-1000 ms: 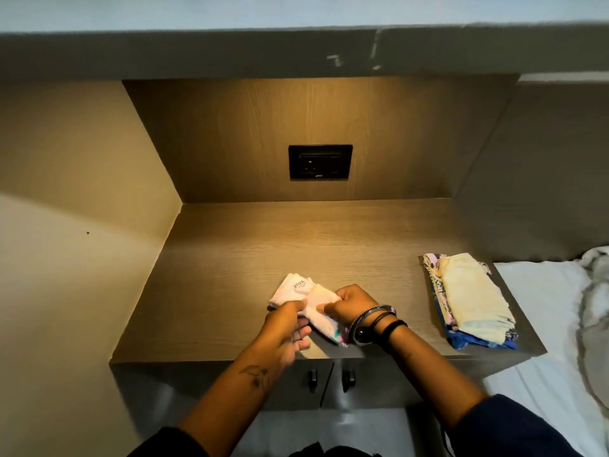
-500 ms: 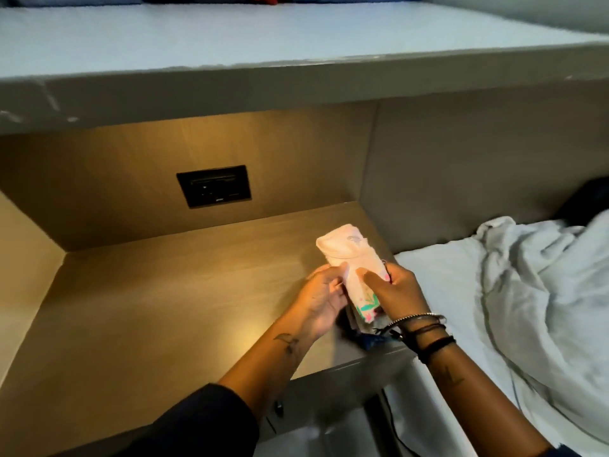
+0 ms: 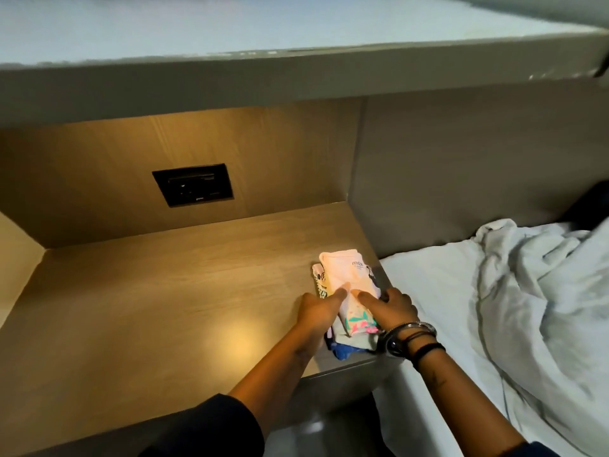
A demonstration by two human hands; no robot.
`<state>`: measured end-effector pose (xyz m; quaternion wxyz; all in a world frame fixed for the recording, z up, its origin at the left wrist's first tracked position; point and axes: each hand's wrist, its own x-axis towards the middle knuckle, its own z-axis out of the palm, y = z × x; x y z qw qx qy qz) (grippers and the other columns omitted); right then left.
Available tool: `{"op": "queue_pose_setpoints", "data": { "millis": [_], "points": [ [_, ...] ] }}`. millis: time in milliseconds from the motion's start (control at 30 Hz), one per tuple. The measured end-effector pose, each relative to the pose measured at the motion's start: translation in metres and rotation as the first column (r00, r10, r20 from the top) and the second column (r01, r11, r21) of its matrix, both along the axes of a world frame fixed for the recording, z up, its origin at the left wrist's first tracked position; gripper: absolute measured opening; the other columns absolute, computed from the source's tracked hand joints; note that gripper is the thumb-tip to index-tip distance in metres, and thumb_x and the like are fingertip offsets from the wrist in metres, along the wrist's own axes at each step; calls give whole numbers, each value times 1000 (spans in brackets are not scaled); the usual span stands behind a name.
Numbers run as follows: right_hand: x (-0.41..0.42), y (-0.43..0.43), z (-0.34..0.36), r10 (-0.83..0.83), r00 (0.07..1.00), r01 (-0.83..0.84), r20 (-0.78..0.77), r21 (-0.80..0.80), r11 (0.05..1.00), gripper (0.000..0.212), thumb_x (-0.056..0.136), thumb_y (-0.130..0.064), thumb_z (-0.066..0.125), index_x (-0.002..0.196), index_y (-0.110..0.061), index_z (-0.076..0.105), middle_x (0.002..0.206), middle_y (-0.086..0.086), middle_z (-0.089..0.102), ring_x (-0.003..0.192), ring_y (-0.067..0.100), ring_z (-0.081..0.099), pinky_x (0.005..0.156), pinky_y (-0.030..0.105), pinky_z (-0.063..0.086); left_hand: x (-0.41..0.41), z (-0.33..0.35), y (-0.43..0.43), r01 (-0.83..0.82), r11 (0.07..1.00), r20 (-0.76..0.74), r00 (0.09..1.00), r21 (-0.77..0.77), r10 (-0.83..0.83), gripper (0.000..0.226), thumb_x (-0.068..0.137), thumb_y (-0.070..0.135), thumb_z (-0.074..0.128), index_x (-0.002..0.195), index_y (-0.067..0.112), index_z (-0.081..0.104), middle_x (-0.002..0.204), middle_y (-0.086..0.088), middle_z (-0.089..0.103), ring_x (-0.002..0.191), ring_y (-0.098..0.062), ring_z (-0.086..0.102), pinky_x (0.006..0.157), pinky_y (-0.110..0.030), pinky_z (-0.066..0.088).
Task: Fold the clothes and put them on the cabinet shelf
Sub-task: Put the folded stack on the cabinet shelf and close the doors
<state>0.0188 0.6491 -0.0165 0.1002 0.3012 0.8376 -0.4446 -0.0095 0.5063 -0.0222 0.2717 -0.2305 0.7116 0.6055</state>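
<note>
Pressed a folded pink garment (image 3: 346, 275) flat atop the clothes pile (image 3: 342, 338) at the wooden shelf's (image 3: 164, 308) 3 o'clock edge, left hand (image 3: 316, 313) and right hand (image 3: 392, 308) both spread on it, clasping nothing.

Both hands extended forward, palms down, thumbs meeting.

The left hand (image 3: 313, 316) reaches in from the lower centre on a bare forearm with a dark sleeve at the elbow; its thumb points forward and right, fingers curled downward on the left side. The right hand (image 3: 390, 306) reaches in from the lower right on a bare forearm; its thumb points forward and left, nearly touching the left thumb. The right wrist carries several bangles and dark bands.
</note>
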Motion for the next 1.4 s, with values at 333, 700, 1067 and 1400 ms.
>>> {"op": "queue_pose_setpoints", "data": {
  "millis": [333,700,1067,1400],
  "points": [
    [21,-1,1,-138,990,121,1,-492,862,36,67,-37,81,86,-8,71,80,11,77,67,25,74,60,31,59,47,13,0,-154,961,80,987,230,139,36,82,33,73,104,6,67,83,-10,75,54,-17,71,42,-20,50],
    [169,-82,72,-159,837,-224,-523,-593,773,36,80,-28,71,113,-17,63,107,9,73,92,28,72,72,38,58,197,91,-74,-44,842,-397,868,538,298,44,76,21,81,113,21,57,106,-3,75,94,-24,74,78,-39,61],
    [216,-101,317,-34,248,-348,-968,-122,929,22,79,-27,69,98,-16,67,76,-11,71,64,-1,62,53,14,46,227,316,-91,309,854,-827,517,418,218,40,82,32,74,115,15,59,107,-7,76,97,-25,73,83,-48,60],
    [29,-61,459,20,499,-122,-866,-47,991,28,59,-31,73,79,-12,66,82,7,74,76,25,71,75,43,60,64,452,-40,271,884,-705,704,382,89,36,100,30,49,118,4,64,105,-16,73,92,-32,71,85,-46,58]
  ]
}}
